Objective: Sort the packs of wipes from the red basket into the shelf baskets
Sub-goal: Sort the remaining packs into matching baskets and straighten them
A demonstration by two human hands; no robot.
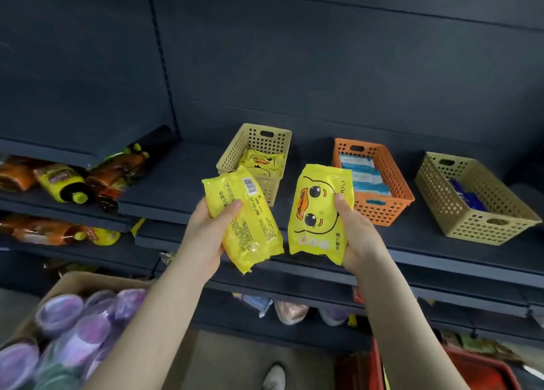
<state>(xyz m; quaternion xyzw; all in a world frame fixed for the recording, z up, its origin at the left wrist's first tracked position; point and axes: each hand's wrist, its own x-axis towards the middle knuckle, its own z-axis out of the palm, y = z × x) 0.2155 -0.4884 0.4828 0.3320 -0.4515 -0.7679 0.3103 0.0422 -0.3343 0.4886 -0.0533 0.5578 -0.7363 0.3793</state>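
My left hand (206,236) grips a yellow pack of wipes (247,222) with its printed back and barcode up. My right hand (356,230) grips a second yellow pack (316,210) showing a duck face. Both packs hang in front of the dark shelf (182,183). Just behind them stands a pale yellow basket (232,154) with another yellow duck pack (262,161) inside. An orange basket (385,207) holds blue-and-white packs (362,174). A tan basket (471,225) at the right holds dark blue packs (468,198). The red basket (482,372) sits low at the bottom right.
Orange and yellow pouches (67,180) lie on the shelves at the left. A cardboard box (73,280) of purple-lidded tubs (61,310) stands at the bottom left. Lower shelves hold assorted goods. A shoe (275,375) shows on the floor.
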